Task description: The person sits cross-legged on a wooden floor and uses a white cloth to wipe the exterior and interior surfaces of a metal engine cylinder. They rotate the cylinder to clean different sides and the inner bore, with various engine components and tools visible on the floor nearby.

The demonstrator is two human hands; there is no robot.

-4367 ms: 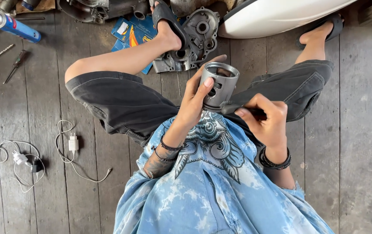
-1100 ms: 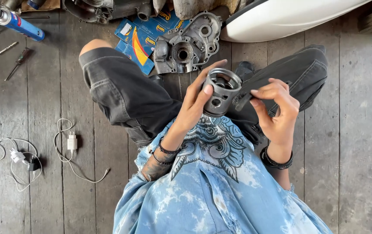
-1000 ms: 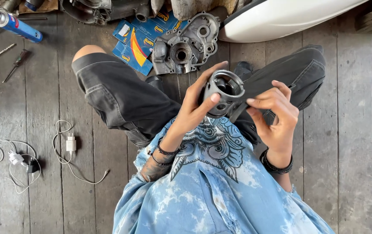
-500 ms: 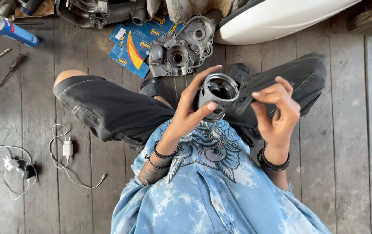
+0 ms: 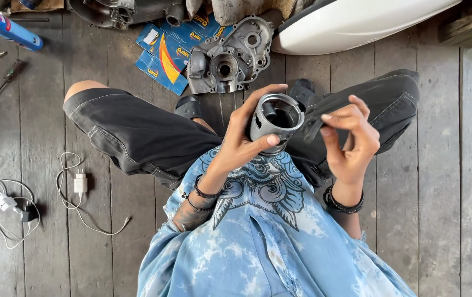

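Left hand (image 5: 241, 146) wrapped around hollow metal cylinder (image 5: 275, 118), open end up, held above lap. Right hand (image 5: 351, 146) just beside it, fingertips pinching dark strip (image 5: 312, 125), possibly abrasive paper, against cylinder's outer wall. Grey engine cover (image 5: 230, 55) on plank floor (image 5: 38, 137) ahead of knees, blue packets (image 5: 162, 55) beside it, white charger (image 5: 79, 184) well apart at left

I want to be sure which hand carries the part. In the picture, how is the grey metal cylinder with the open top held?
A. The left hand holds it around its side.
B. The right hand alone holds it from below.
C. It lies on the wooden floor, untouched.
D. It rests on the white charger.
A: the left hand wraps its fingers around the side of the grey metal cylinder, above the lap, while the right hand pinches a small dark piece beside it.
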